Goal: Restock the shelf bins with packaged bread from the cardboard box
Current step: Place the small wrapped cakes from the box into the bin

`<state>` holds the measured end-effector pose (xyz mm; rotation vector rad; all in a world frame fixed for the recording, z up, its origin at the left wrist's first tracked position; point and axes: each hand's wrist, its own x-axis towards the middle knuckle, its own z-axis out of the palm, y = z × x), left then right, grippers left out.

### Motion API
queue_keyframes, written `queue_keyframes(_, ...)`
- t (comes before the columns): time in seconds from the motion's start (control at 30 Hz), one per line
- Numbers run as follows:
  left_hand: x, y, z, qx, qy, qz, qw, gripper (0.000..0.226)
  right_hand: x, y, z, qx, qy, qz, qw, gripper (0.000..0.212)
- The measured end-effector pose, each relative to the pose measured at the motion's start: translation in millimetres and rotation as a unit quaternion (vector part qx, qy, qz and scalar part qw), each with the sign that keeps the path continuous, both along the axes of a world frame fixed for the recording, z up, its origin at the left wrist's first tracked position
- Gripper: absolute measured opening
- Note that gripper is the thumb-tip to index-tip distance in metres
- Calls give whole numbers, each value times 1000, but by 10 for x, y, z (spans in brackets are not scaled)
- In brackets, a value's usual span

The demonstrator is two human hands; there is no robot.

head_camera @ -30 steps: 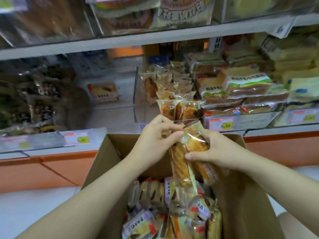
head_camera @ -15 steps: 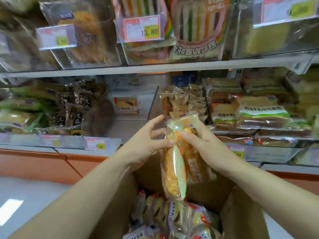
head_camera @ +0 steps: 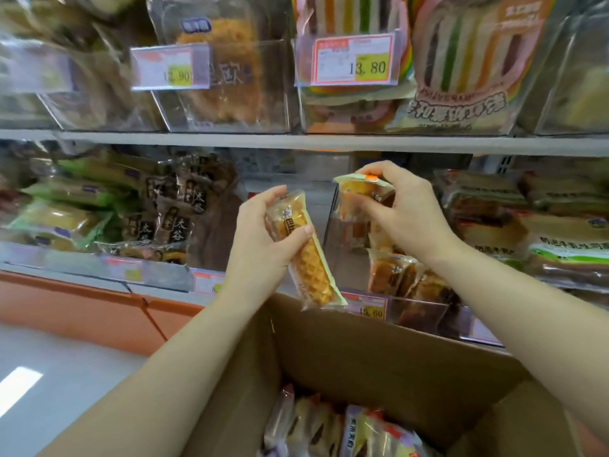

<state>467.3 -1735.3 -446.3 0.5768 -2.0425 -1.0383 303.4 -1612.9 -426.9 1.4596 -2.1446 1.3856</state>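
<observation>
your left hand pinches a waffle pack over the cardboard box; your right hand pinches another pack above the clear bin. slick wrappers could slip out, or miss the bin.

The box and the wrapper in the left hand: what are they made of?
Box: likely cardboard; matte brown, with a raw edge along its rim. Wrapper in the left hand: seemingly thin clear plastic film; it is glossy, and the waffle-patterned bread shows through.

Cardboard box before shelf bins, bread packs inside.
</observation>
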Motion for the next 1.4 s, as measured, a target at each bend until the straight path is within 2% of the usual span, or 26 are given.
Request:
queue_keyframes(0.17,-142,-69,-119,10,21,-1,1000,59,-269,-230,-165,69,-23,-75,995,36)
queue_keyframes(0.27,-207,-158,-159,11,22,-5,1000,61,-399,-422,-235,157,-39,-125,979,34)
queue_keyframes(0.4,-264,-294,-260,36,39,-20,998,63,-614,-615,-365,283,48,-209,935,24)
queue_keyframes(0.47,-257,-329,-351,56,44,-27,997,67,-672,-663,-399,298,92,-227,923,13)
queue_keyframes(0.57,-253,-400,-461,66,46,-25,996,75,-696,-747,-372,318,120,-244,908,11)
queue_keyframes(0.7,-262,-538,-482,77,38,-21,996,83,-706,-836,-416,309,132,-266,903,12)
queue_keyframes(0.83,-250,-570,-473,87,34,-22,995,89,-709,-825,-463,297,99,-260,914,11)
queue_keyframes(1.03,-254,-473,-447,51,6,-47,998,92,-698,-818,-408,283,103,-198,933,11)
queue_keyframes(1.17,-261,-471,-436,45,2,-44,998,91,-693,-825,-422,275,116,-163,940,18)
queue_keyframes(1.33,-267,-511,-450,47,-2,-43,998,91,-774,-769,-439,193,133,-155,960,24)
queue_keyframes(1.4,-271,-516,-454,48,-3,-43,998,92,-833,-749,-444,194,140,-154,959,22)
